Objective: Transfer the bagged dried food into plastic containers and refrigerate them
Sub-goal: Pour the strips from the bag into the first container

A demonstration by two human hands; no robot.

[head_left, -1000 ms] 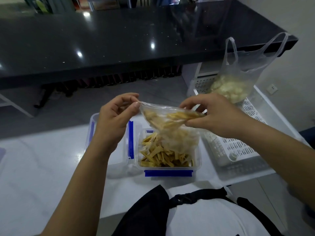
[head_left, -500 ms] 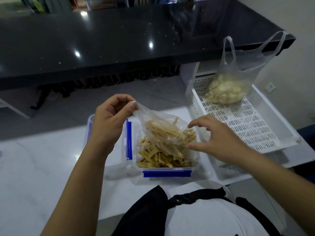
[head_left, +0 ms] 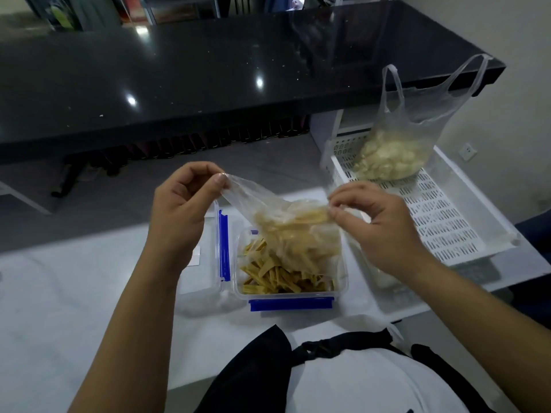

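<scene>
Over the open container point(head_left: 290, 289), I see both hands raised: left hand point(head_left: 182, 216) pinches the bag point(head_left: 286, 231) corner, right hand point(head_left: 378, 231) pinches its far-right edge, strips point(head_left: 268, 275) below.

Right hand point(head_left: 384, 231): up it comes from the container's right rim, and now it's pinching the right corner of the bag, level with the strips.
Clear bag point(head_left: 286, 228): half a second ago it sagged into the container; now it's stretched out again between both hands.
Yellow strips in bag point(head_left: 301, 222): shifted across, bunched toward the right-hand pinch.
Left hand point(head_left: 182, 216): thumb and forefinger have lifted a touch.
</scene>
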